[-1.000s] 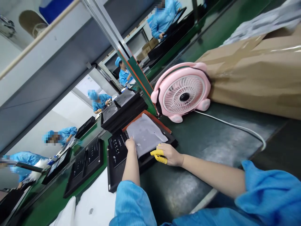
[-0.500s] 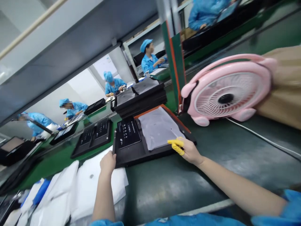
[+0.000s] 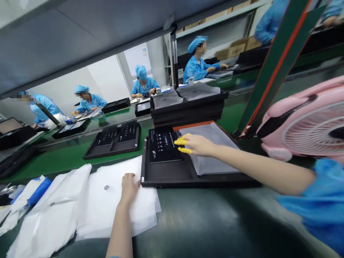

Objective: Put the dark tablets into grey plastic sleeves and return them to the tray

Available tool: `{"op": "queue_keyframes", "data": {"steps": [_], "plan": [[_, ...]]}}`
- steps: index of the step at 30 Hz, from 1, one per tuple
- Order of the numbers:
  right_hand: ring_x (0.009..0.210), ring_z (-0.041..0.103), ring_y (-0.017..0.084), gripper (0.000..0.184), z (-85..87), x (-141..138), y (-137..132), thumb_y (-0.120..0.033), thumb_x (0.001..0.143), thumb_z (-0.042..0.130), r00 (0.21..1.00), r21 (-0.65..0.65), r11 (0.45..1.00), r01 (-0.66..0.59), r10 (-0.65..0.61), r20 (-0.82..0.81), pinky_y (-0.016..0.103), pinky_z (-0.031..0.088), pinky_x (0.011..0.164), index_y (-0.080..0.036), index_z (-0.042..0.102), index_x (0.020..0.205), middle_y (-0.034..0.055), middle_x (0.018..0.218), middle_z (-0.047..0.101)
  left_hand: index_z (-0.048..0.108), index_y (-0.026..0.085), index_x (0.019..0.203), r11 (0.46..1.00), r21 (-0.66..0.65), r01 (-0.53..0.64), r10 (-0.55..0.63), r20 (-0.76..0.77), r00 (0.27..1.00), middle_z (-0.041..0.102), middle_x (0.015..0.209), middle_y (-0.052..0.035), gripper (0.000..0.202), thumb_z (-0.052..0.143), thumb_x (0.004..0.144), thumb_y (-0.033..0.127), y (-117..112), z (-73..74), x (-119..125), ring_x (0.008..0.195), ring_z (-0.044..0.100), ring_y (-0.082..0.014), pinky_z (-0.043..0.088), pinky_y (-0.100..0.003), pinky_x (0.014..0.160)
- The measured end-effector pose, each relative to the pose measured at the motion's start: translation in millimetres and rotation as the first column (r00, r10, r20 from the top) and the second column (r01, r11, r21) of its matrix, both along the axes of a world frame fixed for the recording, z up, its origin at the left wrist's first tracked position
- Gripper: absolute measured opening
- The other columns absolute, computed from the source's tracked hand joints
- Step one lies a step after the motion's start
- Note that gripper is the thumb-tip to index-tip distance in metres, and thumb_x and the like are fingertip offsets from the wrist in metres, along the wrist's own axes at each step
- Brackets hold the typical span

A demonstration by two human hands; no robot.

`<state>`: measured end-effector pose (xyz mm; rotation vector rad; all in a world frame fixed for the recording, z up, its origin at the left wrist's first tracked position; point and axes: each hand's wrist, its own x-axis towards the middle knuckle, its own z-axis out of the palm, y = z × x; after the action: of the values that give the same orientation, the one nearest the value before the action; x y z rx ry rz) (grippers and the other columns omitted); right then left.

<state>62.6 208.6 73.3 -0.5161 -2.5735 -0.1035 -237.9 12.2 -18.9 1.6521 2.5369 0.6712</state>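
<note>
Panel (image 3: 162,145) lies at 9 o'clock from my nearer right hand (image 3: 199,144), fingers extended, grip unclear; left hand (image 3: 129,188) half-open, seemingly empty, over sheets (image 3: 107,215).

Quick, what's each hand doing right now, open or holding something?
Left hand: on the white sheets beside the black tray; grip can't be told.
Right hand: open at the printed black panel, nothing visibly gripped.

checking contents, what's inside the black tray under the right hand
The tray holds a black panel with white print and, beside it, a grey sheet or bag. What lies beneath either is covered; the right hand hides parts too.
</note>
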Motion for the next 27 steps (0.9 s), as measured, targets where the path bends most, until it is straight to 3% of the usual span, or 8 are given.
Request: {"op": "queue_keyframes", "data": {"steps": [4,8,12,15,17,21,24,27], "plan": [[0.103,0.049,0.022,0.044,14.6,-70,52,-0.044,0.086,0.041,0.959,-0.074,0.988,0.138,-0.115,0.257,0.034,0.039,0.090,-0.019,0.053,0.120,0.0100,0.116,0.055,0.051,0.014,0.093,0.986,-0.002,-0.169,0.169,0.001,0.986,0.053,0.094,-0.0105,0.025,0.046,0.082,0.035,1,-2.0,-1,0.092,0.051,-0.0237,0.042,-0.036,0.080],[0.110,0.045,0.028,0.049,11.8,-128,97,-0.041,0.087,0.040,0.878,-0.131,0.916,0.378,-0.310,0.365,0.036,0.039,0.086,-0.014,0.046,0.126,0.0162,0.122,0.049,0.052,0.017,0.084,0.976,-0.079,-0.203,0.200,-0.042,0.979,0.054,0.087,-0.0078,0.019,0.048,0.080,0.035,2,-1.4,-2,0.085,0.053,-0.0234,0.041,-0.034,0.074],[0.099,0.055,0.027,0.046,-0.7,-161,123,-0.040,0.087,0.037,0.795,-0.187,0.829,0.527,-0.403,0.454,0.034,0.043,0.076,-0.011,0.051,0.120,0.0178,0.113,0.057,0.050,0.019,0.075,0.963,-0.084,-0.256,0.255,-0.012,0.967,0.054,0.080,-0.0050,0.015,0.040,0.085,0.025,5,-2.8,-5,0.079,0.053,-0.0195,0.039,-0.029,0.068],[0.094,0.058,0.025,0.043,7.3,-168,130,-0.039,0.087,0.035,0.768,-0.227,0.792,0.566,-0.407,0.494,0.033,0.043,0.074,-0.013,0.058,0.112,0.0152,0.109,0.060,0.048,0.019,0.071,0.950,-0.093,-0.297,0.299,0.005,0.954,0.055,0.080,-0.0047,0.017,0.038,0.085,0.019,6,0.6,-5,0.079,0.053,-0.0185,0.037,-0.027,0.065],[0.099,0.057,0.027,0.045,28.0,-166,130,-0.040,0.087,0.033,0.776,-0.238,0.789,0.566,-0.414,0.475,0.033,0.043,0.075,-0.012,0.058,0.112,0.0160,0.113,0.058,0.046,0.019,0.069,0.941,-0.076,-0.330,0.333,0.023,0.943,0.055,0.080,-0.0046,0.017,0.039,0.084,0.017,7,4.6,-5,0.078,0.053,-0.0181,0.036,-0.026,0.063],[0.101,0.054,0.027,0.051,91.8,-152,109,-0.051,0.081,0.040,0.817,-0.244,0.819,0.519,-0.392,0.422,0.032,0.041,0.077,-0.013,0.061,0.108,0.0140,0.113,0.058,0.043,0.020,0.067,0.885,0.009,-0.466,0.461,0.132,0.877,0.051,0.065,-0.0014,0.018,0.039,0.084,0.016,6,11.3,-4,0.064,0.050,-0.0165,0.034,-0.026,0.059],[0.094,0.056,0.028,0.050,133.2,-135,68,-0.053,0.067,0.058,0.838,-0.128,0.901,0.415,-0.323,0.439,0.032,0.040,0.073,-0.016,0.064,0.101,0.0112,0.103,0.062,0.043,0.020,0.068,0.835,0.145,-0.531,0.487,0.256,0.835,0.047,0.057,0.0014,0.015,0.041,0.082,0.015,5,15.4,-4,0.056,0.047,-0.0161,0.034,-0.027,0.059],[0.086,0.058,0.025,0.047,154.7,-104,16,-0.053,0.060,0.064,0.890,-0.038,0.950,0.309,-0.275,0.363,0.030,0.040,0.068,-0.019,0.066,0.092,0.0079,0.089,0.065,0.045,0.019,0.074,0.784,0.264,-0.561,0.480,0.315,0.819,0.050,0.062,-0.0005,0.009,0.042,0.081,0.014,1,25.9,-2,0.060,0.051,-0.0174,0.037,-0.029,0.063]]}}
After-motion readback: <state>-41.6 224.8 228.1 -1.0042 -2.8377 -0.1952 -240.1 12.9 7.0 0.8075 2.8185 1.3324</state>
